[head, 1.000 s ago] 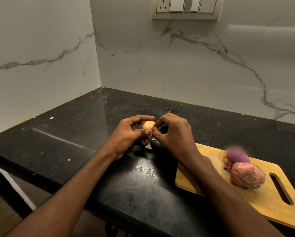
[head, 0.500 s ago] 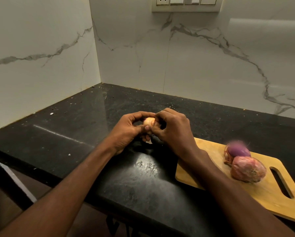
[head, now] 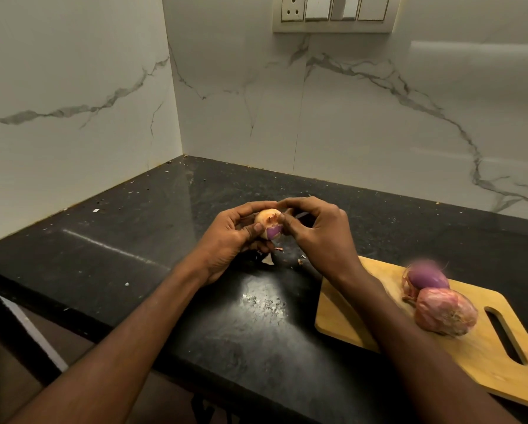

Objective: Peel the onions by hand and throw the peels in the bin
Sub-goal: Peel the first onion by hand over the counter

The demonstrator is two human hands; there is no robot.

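Left hand [head: 226,240] holds onion [head: 268,223]; right hand [head: 317,237] seemingly pinching peel.

Most of the small onion [head: 268,224] is hidden by the left hand [head: 232,240] and right hand [head: 314,237] curled around it. On the cutting board [head: 348,319], cut off at the right edge, the purple peeled onion [head: 427,278] is blurred and partly hidden behind an unpeeled onion [head: 446,312]. The switch plate [head: 333,13] is cropped at the top.
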